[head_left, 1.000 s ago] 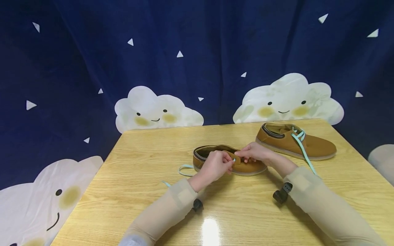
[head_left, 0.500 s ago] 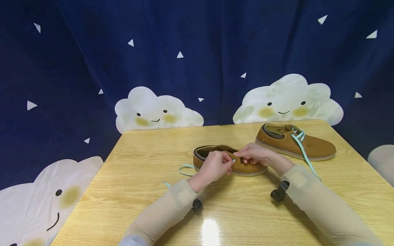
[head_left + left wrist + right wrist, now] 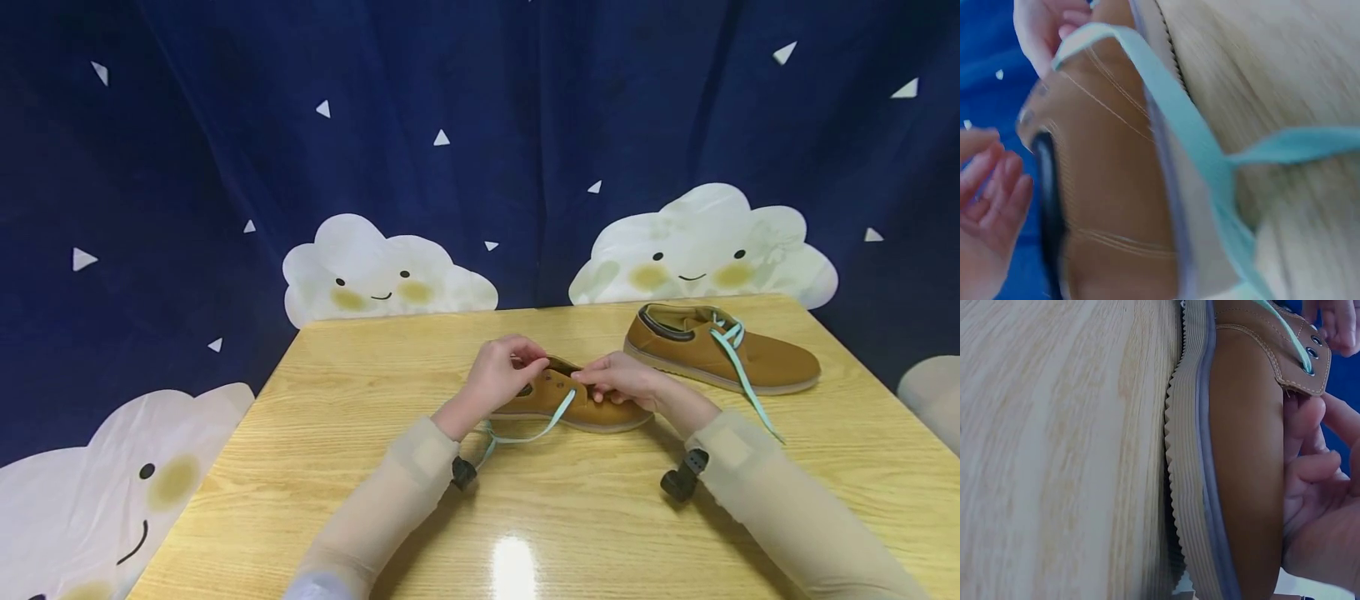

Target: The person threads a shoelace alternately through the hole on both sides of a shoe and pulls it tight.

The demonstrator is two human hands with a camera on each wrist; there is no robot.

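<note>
A brown lace-up shoe [image 3: 618, 415] lies on its sole, toe to the right. From its front eyelet a pale mint shoelace [image 3: 558, 412] hangs down its near side; the left wrist view shows the lace [image 3: 1175, 106] large. My right hand [image 3: 621, 375] pinches the corner of the eyelet flap [image 3: 1310, 380] between thumb and index finger. My left hand [image 3: 498, 372] is over the shoe's opening, thumb and fingers near the upper eyelets. In the left wrist view, the blurred left hand [image 3: 988, 209] appears apart from the shoe, with nothing visible in it.
A second brown shoe [image 3: 757, 354] with a mint lace stands behind on the right, its loose lace end trailing over the table. The wooden table [image 3: 360, 367] ends at a dark blue curtain [image 3: 450, 67] with cloud prints.
My left hand has let go of the lace at the front eyelet and moved left and up to the shoe's opening. The lace now hangs free. My right hand has stayed at the flap.
</note>
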